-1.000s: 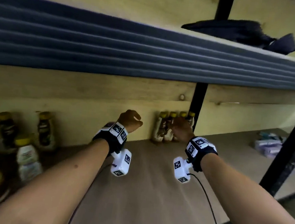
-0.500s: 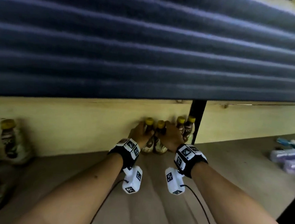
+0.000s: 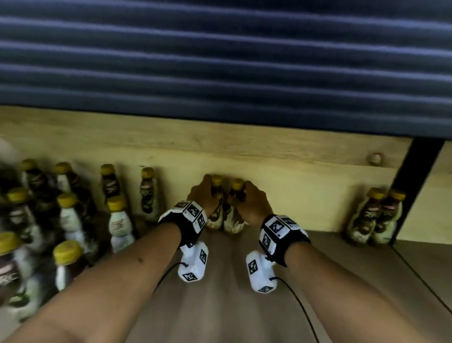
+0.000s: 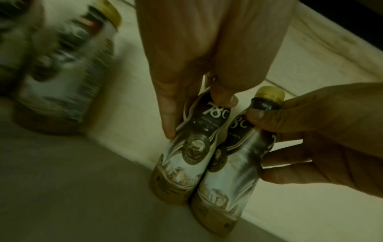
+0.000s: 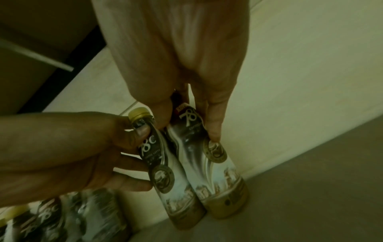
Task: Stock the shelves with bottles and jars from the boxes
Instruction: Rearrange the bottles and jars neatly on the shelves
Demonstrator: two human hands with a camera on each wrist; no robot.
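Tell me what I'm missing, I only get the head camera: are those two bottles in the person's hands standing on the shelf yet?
Observer: Yes. The left wrist view shows both bases down on the shelf board, with the left bottle and the right bottle touching side by side.
Visitor: Can you read the labels? They're a blur for me.
Observer: In the left wrist view the left bottle reads "78C" with "Coffee Latte" beneath it.
Visitor: And how is the right one gripped?
Observer: The right wrist view shows the right hand pinching its upper part between thumb and fingers, the cap hidden by the hand.
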